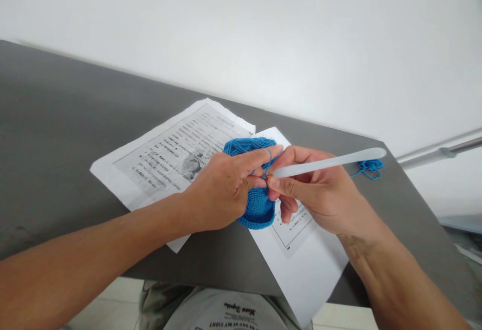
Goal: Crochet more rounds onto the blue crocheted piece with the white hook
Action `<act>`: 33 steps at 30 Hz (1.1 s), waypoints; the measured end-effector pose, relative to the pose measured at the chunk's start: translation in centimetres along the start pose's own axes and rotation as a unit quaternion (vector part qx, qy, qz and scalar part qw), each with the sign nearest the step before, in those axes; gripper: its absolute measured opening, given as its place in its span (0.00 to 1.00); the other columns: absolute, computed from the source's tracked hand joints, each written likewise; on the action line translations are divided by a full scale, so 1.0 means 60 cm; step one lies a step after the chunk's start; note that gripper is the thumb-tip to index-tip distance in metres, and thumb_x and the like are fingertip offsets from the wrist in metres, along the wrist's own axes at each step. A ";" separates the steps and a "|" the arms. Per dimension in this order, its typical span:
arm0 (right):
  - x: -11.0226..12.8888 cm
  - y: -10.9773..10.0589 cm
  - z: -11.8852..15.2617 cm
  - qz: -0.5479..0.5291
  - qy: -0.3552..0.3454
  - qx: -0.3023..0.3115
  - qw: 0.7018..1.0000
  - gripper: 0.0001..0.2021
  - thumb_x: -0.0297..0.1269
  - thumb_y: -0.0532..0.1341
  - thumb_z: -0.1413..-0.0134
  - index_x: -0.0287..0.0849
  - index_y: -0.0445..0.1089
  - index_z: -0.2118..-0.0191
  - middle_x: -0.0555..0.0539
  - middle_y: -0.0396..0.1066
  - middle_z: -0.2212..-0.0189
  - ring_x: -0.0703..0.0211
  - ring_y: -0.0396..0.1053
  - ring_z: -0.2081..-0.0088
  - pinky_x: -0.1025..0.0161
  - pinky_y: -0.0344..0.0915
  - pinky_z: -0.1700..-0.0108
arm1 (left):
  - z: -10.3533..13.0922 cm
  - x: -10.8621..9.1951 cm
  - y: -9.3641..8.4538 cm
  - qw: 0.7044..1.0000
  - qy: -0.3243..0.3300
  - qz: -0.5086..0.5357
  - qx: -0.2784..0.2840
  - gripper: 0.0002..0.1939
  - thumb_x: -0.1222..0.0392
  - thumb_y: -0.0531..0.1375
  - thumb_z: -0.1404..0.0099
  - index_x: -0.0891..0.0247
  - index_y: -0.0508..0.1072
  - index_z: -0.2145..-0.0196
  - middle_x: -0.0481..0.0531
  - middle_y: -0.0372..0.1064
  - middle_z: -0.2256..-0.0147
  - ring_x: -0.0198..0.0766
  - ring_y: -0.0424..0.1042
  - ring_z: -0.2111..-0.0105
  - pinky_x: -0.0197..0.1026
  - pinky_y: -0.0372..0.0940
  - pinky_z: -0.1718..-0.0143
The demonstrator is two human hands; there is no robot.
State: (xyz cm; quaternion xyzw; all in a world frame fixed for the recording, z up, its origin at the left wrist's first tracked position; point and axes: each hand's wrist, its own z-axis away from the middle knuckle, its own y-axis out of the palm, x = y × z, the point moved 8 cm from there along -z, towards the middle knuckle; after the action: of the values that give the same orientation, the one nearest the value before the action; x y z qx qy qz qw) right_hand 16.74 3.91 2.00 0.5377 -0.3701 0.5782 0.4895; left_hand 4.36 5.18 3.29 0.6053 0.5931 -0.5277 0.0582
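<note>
A round blue crochet piece [257,210] hangs below the fingers of my left hand [229,184], which pinches its upper edge. Blue yarn loops over my left index finger, which points right. My right hand [314,184] is closed on a crochet hook with a long whitish handle [339,161], its far end sticking out to the right. The hook's tip meets the blue work between both hands, where fingers partly hide it. A bundle of blue yarn [246,144] lies just behind my left hand.
Two printed sheets lie under the hands, one at the left [150,159] and one at the right [309,275], on a dark grey table [68,119]. A small tangle of blue yarn [372,168] rests near the right edge. A white wall [241,33] stands behind.
</note>
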 end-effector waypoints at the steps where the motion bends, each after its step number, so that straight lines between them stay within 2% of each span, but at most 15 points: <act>1: 0.000 0.000 0.000 0.000 0.003 -0.001 1.000 0.16 0.39 0.78 0.53 0.38 0.72 0.71 0.51 0.76 0.79 0.69 0.68 0.84 0.70 0.73 0.82 | 0.000 0.000 0.000 1.000 0.001 0.002 0.000 0.24 0.71 0.56 0.33 0.63 0.74 0.40 0.45 0.83 0.67 0.34 0.82 0.69 0.32 0.76 0.65; 10: -0.008 -0.003 0.000 -0.013 0.020 -0.004 1.000 0.13 0.32 0.78 0.56 0.38 0.73 0.69 0.50 0.78 0.78 0.67 0.69 0.85 0.70 0.73 0.83 | 0.000 -0.003 0.006 1.000 0.008 -0.006 0.017 0.27 0.72 0.56 0.33 0.62 0.71 0.38 0.45 0.83 0.66 0.33 0.83 0.67 0.30 0.76 0.64; 18: -0.016 -0.001 -0.002 -0.045 0.039 -0.029 0.998 0.17 0.34 0.80 0.61 0.38 0.73 0.70 0.50 0.77 0.79 0.66 0.69 0.86 0.69 0.73 0.84 | 0.002 0.004 0.008 0.999 0.005 -0.037 0.034 0.25 0.72 0.55 0.34 0.57 0.72 0.43 0.42 0.81 0.67 0.32 0.82 0.69 0.29 0.73 0.68; 28: 0.001 0.011 0.006 -0.096 -0.031 -0.047 0.994 0.15 0.35 0.79 0.57 0.41 0.72 0.70 0.50 0.79 0.78 0.67 0.68 0.85 0.68 0.74 0.81 | 0.007 -0.039 -0.015 0.986 0.141 -0.085 -0.020 0.16 0.75 0.52 0.34 0.59 0.71 0.56 0.46 0.81 0.66 0.33 0.79 0.68 0.35 0.73 0.61; 30: 0.003 0.015 0.008 -0.107 -0.042 -0.053 0.992 0.14 0.35 0.78 0.56 0.41 0.72 0.70 0.50 0.79 0.78 0.67 0.68 0.86 0.67 0.75 0.81 | 0.010 -0.045 -0.019 0.980 0.165 -0.102 -0.034 0.16 0.75 0.51 0.32 0.59 0.72 0.55 0.46 0.79 0.68 0.34 0.78 0.68 0.35 0.73 0.63; 33: 0.006 0.017 0.012 -0.113 -0.053 -0.065 0.990 0.12 0.34 0.77 0.53 0.41 0.73 0.70 0.50 0.79 0.78 0.66 0.68 0.85 0.66 0.75 0.81 | 0.016 -0.053 -0.025 0.972 0.198 -0.110 -0.060 0.21 0.74 0.49 0.29 0.59 0.70 0.45 0.45 0.77 0.70 0.34 0.77 0.70 0.36 0.72 0.65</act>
State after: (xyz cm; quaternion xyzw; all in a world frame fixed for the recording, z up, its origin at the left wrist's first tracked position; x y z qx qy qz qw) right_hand 15.94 3.02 2.54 0.5732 -0.3690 0.4648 0.5650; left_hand 3.50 2.87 5.94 0.6239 0.6863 -0.3645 -0.0826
